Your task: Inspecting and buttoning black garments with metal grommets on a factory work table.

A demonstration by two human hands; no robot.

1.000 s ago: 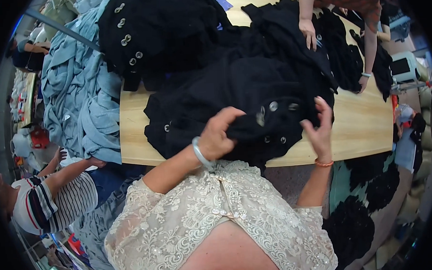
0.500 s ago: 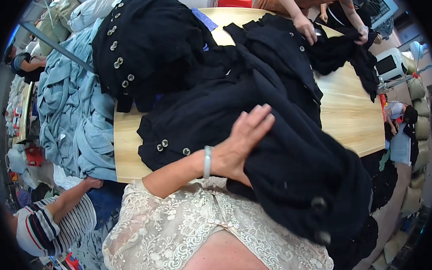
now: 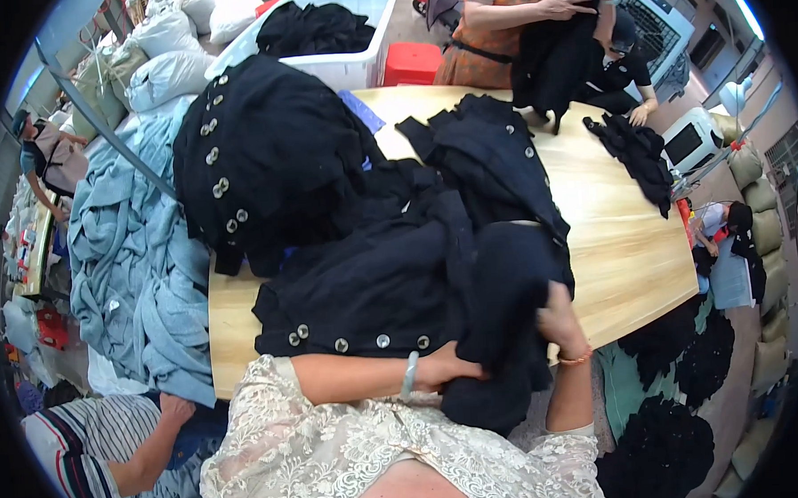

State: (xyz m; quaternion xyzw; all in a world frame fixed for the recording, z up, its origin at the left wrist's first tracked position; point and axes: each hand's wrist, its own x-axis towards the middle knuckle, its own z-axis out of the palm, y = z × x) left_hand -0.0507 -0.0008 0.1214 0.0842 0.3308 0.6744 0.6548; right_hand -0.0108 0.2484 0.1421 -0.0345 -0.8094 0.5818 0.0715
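Note:
A black knit cardigan with metallic buttons (image 3: 373,277) lies along the near edge of the table. Part of its cloth is bunched up as a raised black fold (image 3: 507,280) close to my body. My left hand (image 3: 453,364), wearing a pale bangle, is closed on the lower left of this fold, with its fingertips tucked into the cloth. On the fold's right side is my right hand (image 3: 560,322), slightly blurred, gripping the edge; some of its fingers are hidden by the fabric.
A tall heap of black buttoned cardigans (image 3: 261,157) stands at the left, beside blue-grey knits (image 3: 136,251). Across the wooden table (image 3: 626,239) a co-worker (image 3: 487,31) holds up a black garment. Behind stands a white bin (image 3: 380,27) of black cloth; dark piles lie at lower right.
My left hand went from spread flat on the cardigan to gripping it. My right hand has come into view. The cloth at right is drawn in and bunched. The co-worker has lifted a garment.

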